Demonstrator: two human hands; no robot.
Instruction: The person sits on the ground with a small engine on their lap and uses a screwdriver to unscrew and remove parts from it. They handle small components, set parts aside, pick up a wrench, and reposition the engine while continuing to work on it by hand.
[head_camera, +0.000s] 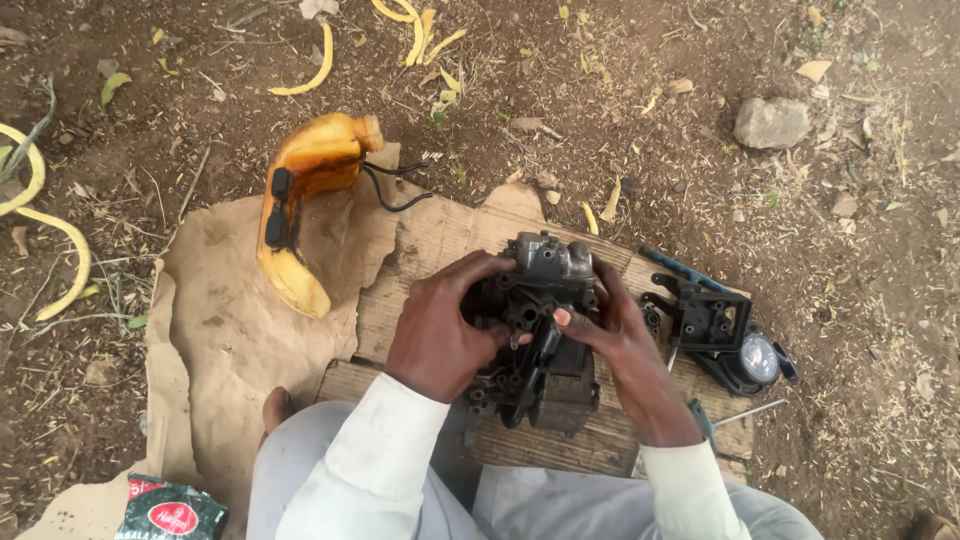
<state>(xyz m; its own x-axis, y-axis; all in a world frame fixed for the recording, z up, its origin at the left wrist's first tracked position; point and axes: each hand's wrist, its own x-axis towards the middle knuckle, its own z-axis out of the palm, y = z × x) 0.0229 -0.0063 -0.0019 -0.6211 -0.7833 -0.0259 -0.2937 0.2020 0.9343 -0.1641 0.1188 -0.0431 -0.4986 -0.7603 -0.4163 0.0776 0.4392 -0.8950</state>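
A dark, greasy small engine block (545, 330) stands on a piece of cardboard (440, 240) between my knees. My left hand (440, 325) grips its left side, fingers curled over the top edge. On the block's right side rests my right hand (610, 325), with the thumb pressing on a black part at the front. A grey metal carburettor-like piece (550, 255) sits on top of the block.
A yellow plastic fuel tank (305, 195) with black hoses lies to the left on brown paper (220, 330). Black engine parts with a round gauge (725, 335) and a blue-handled tool (685, 268) lie right. A rock (771, 122) sits far right. A green packet (172, 512) is bottom left.
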